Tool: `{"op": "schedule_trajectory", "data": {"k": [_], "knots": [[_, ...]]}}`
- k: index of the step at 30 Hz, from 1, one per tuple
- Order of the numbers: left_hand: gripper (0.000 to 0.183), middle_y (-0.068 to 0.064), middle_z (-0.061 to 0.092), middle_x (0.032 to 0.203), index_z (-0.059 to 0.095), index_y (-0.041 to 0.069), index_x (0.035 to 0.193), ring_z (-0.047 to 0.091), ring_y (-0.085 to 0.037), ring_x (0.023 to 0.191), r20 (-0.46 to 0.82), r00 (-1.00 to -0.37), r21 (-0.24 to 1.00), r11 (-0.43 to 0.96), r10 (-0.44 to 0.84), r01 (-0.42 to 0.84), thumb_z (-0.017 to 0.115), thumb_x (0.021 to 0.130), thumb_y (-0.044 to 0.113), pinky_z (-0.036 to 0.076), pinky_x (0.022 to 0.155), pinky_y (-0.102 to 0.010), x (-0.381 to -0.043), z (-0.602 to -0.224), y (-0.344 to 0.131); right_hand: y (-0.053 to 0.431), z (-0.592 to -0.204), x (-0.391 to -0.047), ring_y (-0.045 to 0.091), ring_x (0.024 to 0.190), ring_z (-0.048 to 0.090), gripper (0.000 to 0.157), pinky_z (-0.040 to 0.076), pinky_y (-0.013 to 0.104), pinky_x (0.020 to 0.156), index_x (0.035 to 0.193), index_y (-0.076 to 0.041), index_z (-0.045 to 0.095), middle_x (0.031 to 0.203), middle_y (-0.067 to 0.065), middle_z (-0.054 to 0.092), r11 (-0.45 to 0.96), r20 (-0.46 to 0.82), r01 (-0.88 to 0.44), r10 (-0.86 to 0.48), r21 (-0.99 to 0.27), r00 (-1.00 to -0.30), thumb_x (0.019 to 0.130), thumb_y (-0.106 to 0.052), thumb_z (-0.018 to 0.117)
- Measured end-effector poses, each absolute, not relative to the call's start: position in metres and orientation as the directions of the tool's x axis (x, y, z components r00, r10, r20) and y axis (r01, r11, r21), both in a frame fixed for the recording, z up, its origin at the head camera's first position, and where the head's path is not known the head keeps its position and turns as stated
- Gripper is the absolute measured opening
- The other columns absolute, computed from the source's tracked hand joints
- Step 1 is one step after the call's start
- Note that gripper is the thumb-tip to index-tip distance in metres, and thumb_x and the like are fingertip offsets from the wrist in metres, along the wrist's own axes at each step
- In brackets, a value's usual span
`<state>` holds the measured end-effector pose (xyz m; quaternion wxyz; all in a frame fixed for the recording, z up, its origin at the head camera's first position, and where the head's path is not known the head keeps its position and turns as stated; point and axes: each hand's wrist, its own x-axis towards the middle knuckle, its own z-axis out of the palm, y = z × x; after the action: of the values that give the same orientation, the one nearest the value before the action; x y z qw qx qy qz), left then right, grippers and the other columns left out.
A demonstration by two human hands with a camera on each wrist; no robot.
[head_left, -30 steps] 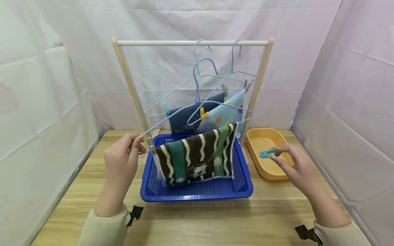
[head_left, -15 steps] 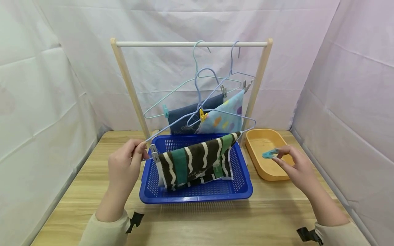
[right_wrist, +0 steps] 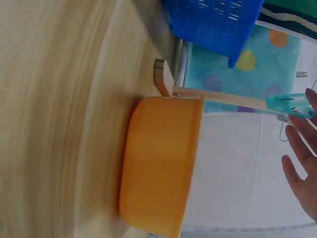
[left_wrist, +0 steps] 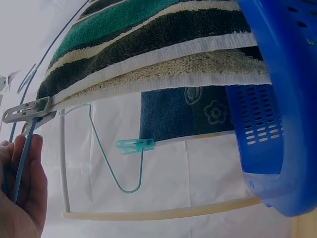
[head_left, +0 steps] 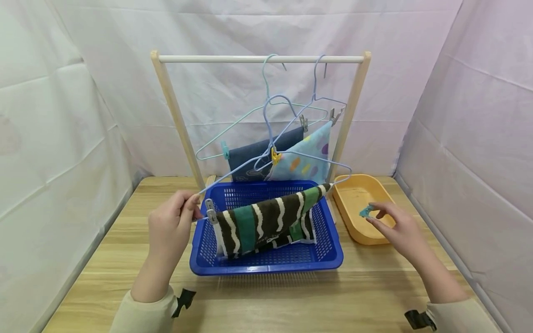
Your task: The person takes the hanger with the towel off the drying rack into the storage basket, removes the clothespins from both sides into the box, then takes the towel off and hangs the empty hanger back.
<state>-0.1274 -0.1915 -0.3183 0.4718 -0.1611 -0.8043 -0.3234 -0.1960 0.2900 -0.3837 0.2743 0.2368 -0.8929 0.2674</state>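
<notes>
My left hand (head_left: 170, 226) grips the left end of a blue wire hanger (head_left: 310, 155). Over the hanger's bottom bar is draped a towel (head_left: 250, 226) with dark, green and cream wavy stripes, its lower part inside the blue basket (head_left: 266, 267). A grey clothespin (left_wrist: 30, 110) clamps the towel's left corner to the bar, just beside the left fingers. At the right, my right hand (head_left: 395, 224) pinches a teal clothespin (head_left: 366, 211) between thumb and fingertips, above the yellow tray (head_left: 341, 185). The towel's right corner, near the hanger's right end, bears no clothespin.
Behind the basket stands a rack with a white rail (head_left: 233, 59). From it hang a mint hanger (head_left: 229, 127) with a navy towel (head_left: 250, 159) and another blue hanger (head_left: 314, 88) with a spotted light-blue towel (head_left: 308, 162), both clipped by clothespins. White cloth surrounds the wooden table.
The held hanger has come down and shifted right, its hook now lower, and the striped towel sags deeper into the basket. In my right fingers the teal clothespin has turned and moved slightly right.
</notes>
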Motion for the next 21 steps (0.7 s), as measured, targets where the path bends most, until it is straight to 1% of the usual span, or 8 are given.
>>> {"op": "schedule_trajectory", "data": {"k": [3, 7, 10, 12, 14, 17, 21], "knots": [[0.014, 0.0, 0.059, 0.06, 0.063, 0.002, 0.08, 0.053, -0.01, 0.049, 0.867, -0.496, 0.353, 0.745, -0.033, 0.566, 0.068, 0.085, -0.01, 0.043, 0.047, -0.017, -0.128, -0.318, -0.191, 0.292, -0.388, -0.198, 0.017, 0.082, 0.057, 0.042, 0.04, 0.021, 0.061, 0.115, -0.004, 0.066, 0.099, 0.005, 0.066, 0.772, 0.586, -0.538, -0.273, -0.339, -0.763, 0.077, 0.0, 0.08], [0.013, 0.001, 0.056, 0.057, 0.063, 0.001, 0.081, 0.05, -0.01, 0.046, 0.878, -0.478, 0.334, 0.749, -0.026, 0.573, 0.069, 0.084, -0.01, 0.038, 0.043, -0.017, -0.129, -0.319, -0.191, 0.294, -0.39, -0.201, 0.024, 0.085, 0.06, 0.039, 0.043, 0.029, 0.06, 0.118, -0.002, 0.064, 0.104, 0.01, 0.067, 0.8, 0.517, -0.478, -0.254, -0.362, -0.817, 0.082, -0.007, 0.079], [0.012, 0.0, 0.056, 0.057, 0.064, 0.001, 0.082, 0.05, -0.01, 0.042, 0.881, -0.473, 0.328, 0.75, -0.023, 0.575, 0.07, 0.084, -0.009, 0.037, 0.04, -0.018, -0.129, -0.319, -0.191, 0.297, -0.392, -0.205, 0.029, 0.086, 0.061, 0.039, 0.044, 0.034, 0.06, 0.12, 0.0, 0.063, 0.106, 0.014, 0.067, 0.819, 0.454, -0.422, -0.229, -0.389, -0.861, 0.086, -0.013, 0.076], [0.011, -0.002, 0.057, 0.058, 0.065, 0.001, 0.082, 0.05, -0.01, 0.041, 0.881, -0.474, 0.327, 0.748, -0.02, 0.577, 0.07, 0.084, -0.008, 0.038, 0.04, -0.018, -0.13, -0.319, -0.191, 0.3, -0.394, -0.207, 0.031, 0.086, 0.061, 0.039, 0.045, 0.034, 0.06, 0.12, 0.001, 0.062, 0.106, 0.016, 0.067, 0.827, 0.419, -0.386, -0.206, -0.408, -0.884, 0.087, -0.016, 0.075], [0.01, -0.002, 0.058, 0.059, 0.065, 0.001, 0.082, 0.051, -0.01, 0.04, 0.881, -0.472, 0.325, 0.747, -0.017, 0.58, 0.071, 0.084, -0.006, 0.04, 0.04, -0.018, -0.13, -0.32, -0.191, 0.302, -0.396, -0.21, 0.033, 0.085, 0.062, 0.04, 0.046, 0.033, 0.057, 0.121, 0.002, 0.062, 0.104, 0.018, 0.067, 0.829, 0.389, -0.357, -0.186, -0.431, -0.902, 0.088, -0.018, 0.074], [0.01, 0.0, 0.055, 0.056, 0.065, 0.002, 0.081, 0.048, -0.009, 0.039, 0.886, -0.463, 0.315, 0.749, -0.013, 0.583, 0.072, 0.084, -0.004, 0.038, 0.04, -0.018, -0.131, -0.321, -0.19, 0.305, -0.399, -0.213, 0.036, 0.087, 0.063, 0.04, 0.048, 0.03, 0.055, 0.121, 0.003, 0.061, 0.103, 0.02, 0.067, 0.828, 0.354, -0.324, -0.165, -0.458, -0.921, 0.089, -0.017, 0.073], [0.009, 0.0, 0.052, 0.056, 0.065, 0.001, 0.081, 0.042, -0.009, 0.041, 0.892, -0.453, 0.303, 0.755, -0.009, 0.582, 0.072, 0.084, -0.003, 0.033, 0.04, -0.019, -0.131, -0.32, -0.189, 0.307, -0.402, -0.217, 0.039, 0.09, 0.063, 0.038, 0.05, 0.032, 0.057, 0.122, 0.004, 0.059, 0.105, 0.023, 0.067, 0.835, 0.284, -0.263, -0.134, -0.483, -0.949, 0.092, -0.018, 0.069]]}}
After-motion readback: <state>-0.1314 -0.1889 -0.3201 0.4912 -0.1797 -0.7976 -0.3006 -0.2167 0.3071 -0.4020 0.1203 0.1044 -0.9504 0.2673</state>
